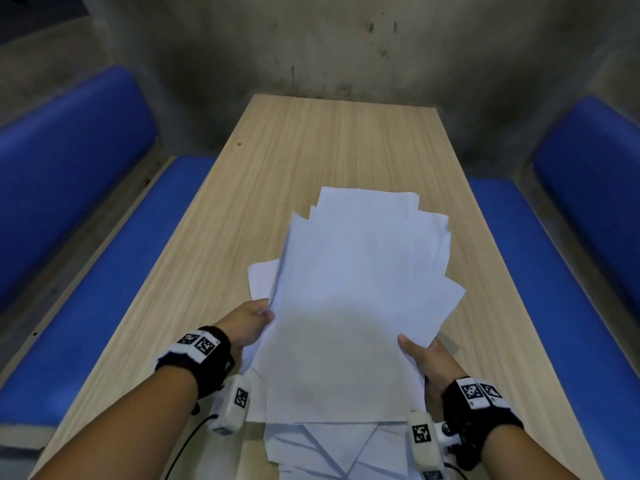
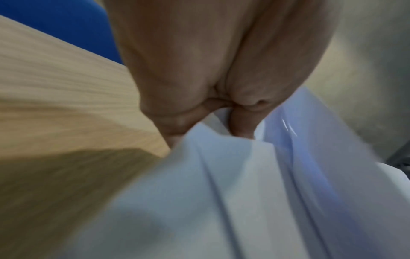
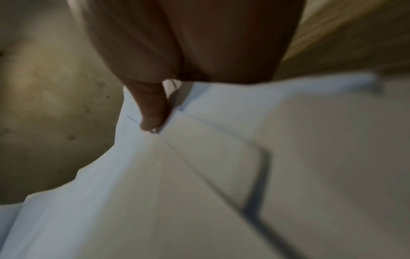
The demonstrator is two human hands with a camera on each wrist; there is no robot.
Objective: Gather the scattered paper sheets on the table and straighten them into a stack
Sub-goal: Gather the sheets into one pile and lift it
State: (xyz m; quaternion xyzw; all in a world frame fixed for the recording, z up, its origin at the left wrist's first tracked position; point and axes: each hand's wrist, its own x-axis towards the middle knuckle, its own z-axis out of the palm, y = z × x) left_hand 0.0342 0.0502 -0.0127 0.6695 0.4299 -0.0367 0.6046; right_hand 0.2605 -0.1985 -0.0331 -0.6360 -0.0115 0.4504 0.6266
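Observation:
A loose, fanned bundle of white paper sheets is held up over the wooden table, its edges uneven. My left hand grips the bundle's left edge, fingers under the sheets. In the left wrist view the left hand pinches folded paper. My right hand holds the right edge with its thumb on top. The right wrist view shows the right hand pressing its thumb on the sheets. More sheets lie overlapped at the table's near edge, below the bundle.
Blue padded benches run along both long sides of the table. A stained concrete wall stands past the far end. The far half of the tabletop shows bare wood.

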